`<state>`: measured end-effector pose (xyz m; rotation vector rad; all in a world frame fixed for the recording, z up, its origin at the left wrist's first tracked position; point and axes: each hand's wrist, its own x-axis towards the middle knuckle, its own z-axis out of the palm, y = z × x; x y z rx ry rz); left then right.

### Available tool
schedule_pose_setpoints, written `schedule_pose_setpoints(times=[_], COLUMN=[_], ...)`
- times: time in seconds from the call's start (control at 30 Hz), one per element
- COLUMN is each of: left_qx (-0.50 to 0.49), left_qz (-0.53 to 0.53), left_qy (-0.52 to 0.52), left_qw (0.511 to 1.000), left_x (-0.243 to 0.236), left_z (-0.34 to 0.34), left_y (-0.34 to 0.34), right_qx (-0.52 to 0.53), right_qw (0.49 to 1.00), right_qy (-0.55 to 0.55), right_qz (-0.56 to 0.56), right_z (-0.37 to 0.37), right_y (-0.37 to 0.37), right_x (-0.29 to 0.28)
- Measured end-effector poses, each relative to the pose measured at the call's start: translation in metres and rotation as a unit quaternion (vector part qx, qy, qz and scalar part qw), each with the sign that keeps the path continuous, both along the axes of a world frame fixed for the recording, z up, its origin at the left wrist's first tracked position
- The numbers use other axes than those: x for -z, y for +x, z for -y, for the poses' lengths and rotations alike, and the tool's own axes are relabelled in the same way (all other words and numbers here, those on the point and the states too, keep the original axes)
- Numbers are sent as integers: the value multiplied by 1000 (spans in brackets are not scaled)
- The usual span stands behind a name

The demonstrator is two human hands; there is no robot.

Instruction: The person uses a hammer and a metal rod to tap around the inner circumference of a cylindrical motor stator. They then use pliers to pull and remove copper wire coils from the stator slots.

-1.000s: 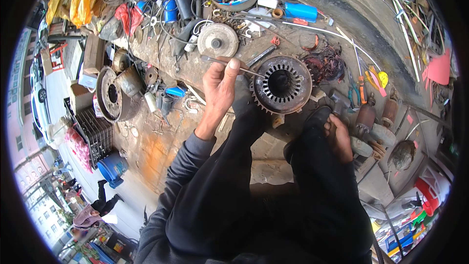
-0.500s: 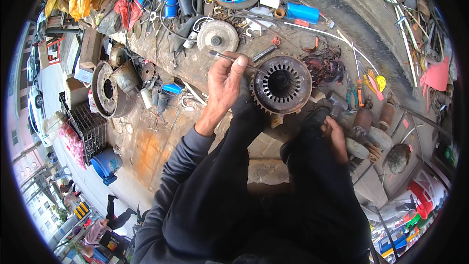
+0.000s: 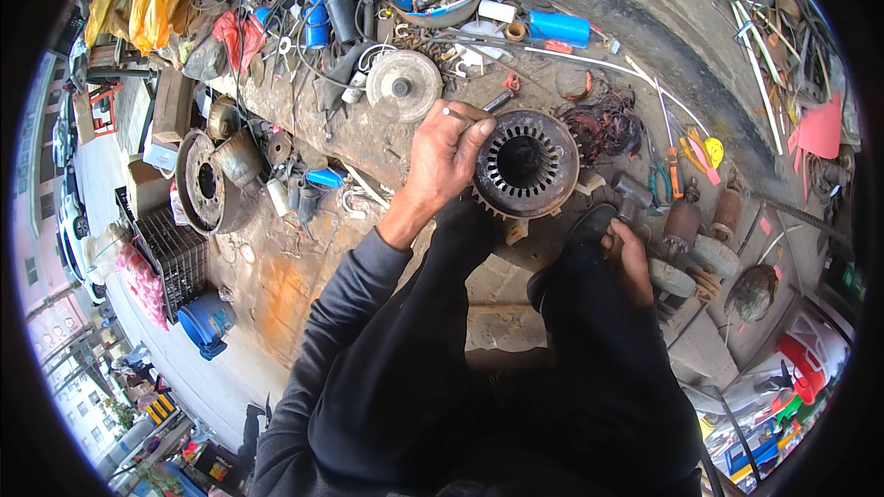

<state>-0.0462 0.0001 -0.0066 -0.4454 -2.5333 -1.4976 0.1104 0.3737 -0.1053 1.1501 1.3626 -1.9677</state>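
Between my feet a round motor stator [image 3: 557, 166] stands with its slotted ring and dark bore facing up. My left hand [image 3: 444, 152] is closed around a thin metal rod [image 3: 458, 114] at the stator's left rim. One end of the rod sticks out past my fingers; its other end is hidden by the hand. My right hand [image 3: 630, 262] rests by my right shoe [image 3: 592, 224] with its fingers curled, and what they hold, if anything, is hidden. Just beyond it is a hammer head [image 3: 632, 193]. A tangle of dark reddish winding wire [image 3: 603, 126] lies right of the stator.
A pale round disc [image 3: 403, 85] lies beyond my left hand. Pliers and an orange-handled tool [image 3: 675, 175] lie to the right, near rusty cylinders [image 3: 682, 221]. Scrap, cables and a basin [image 3: 437, 11] crowd the far side. A wheel-like metal rim [image 3: 201, 179] and a crate [image 3: 175, 267] stand left.
My left hand has moved right and slightly down, closer to the stator, and the rod now shows less beyond the fingers. The whole view has shifted slightly; my right hand stays by the shoe.
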Motion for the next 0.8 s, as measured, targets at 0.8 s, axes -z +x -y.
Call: schedule_pose_setpoints(times=[0.8], left_qx=[38], left_qz=[56], left_qy=[-27], left_qw=[997], left_x=[28], left_z=[-27], left_y=[-1], right_qx=[42], right_qw=[996], right_qy=[-68], right_qz=[30], right_z=[-7], right_y=[-5], right_x=[-3])
